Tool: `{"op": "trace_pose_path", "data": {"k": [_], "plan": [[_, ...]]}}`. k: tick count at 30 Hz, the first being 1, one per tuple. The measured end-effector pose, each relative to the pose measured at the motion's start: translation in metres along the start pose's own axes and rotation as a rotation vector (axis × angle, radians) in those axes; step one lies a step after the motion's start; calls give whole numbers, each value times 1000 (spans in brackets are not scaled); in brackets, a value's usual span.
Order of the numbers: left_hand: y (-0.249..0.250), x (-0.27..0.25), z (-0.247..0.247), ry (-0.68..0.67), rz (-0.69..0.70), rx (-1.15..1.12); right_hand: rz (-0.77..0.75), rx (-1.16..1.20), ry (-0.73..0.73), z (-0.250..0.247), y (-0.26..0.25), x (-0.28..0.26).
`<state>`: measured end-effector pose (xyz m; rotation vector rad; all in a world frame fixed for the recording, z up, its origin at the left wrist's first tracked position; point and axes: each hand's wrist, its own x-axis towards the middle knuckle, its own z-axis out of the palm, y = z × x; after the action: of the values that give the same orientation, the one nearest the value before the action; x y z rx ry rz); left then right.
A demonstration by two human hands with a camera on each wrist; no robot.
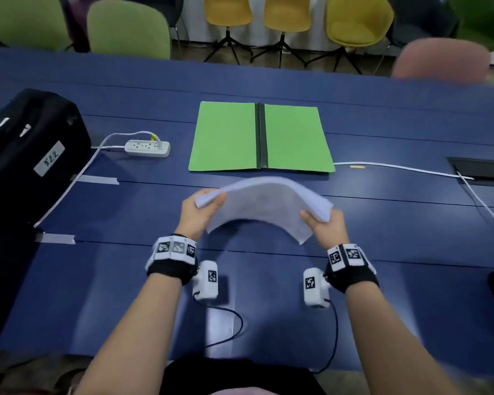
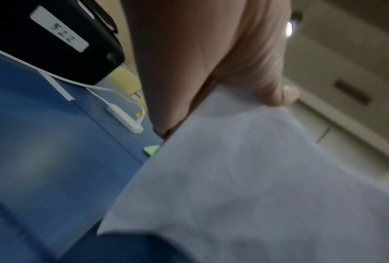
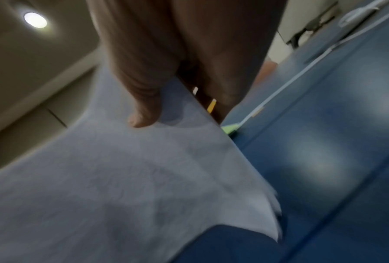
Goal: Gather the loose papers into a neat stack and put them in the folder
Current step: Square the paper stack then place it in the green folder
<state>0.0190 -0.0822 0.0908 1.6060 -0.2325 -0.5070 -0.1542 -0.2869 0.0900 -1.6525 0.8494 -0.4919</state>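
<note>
The person's left hand (image 1: 200, 215) and right hand (image 1: 327, 228) each pinch one short end of the stack of papers (image 1: 264, 206), which arches up between them, clear of the worktop (image 1: 382, 252). The open green folder (image 1: 226, 138) lies flat straight beyond both hands, its spine pointing away, about equally near to each.
</note>
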Motion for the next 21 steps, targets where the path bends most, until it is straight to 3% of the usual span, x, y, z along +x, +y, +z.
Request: {"op": "trace_pose_path", "data": {"k": [3, 8, 12, 21], "plan": [[-7, -6, 15, 122, -106, -49, 52, 84, 36, 10, 4, -6], [7, 2, 26, 265, -154, -188, 85, 197, 188, 14, -9, 5], [9, 7, 26, 244, -204, -235, 90, 201, 249, 15, -12, 15], [7, 9, 23, 232, -203, -225, 53, 232, 237, 16, -11, 13]]}}
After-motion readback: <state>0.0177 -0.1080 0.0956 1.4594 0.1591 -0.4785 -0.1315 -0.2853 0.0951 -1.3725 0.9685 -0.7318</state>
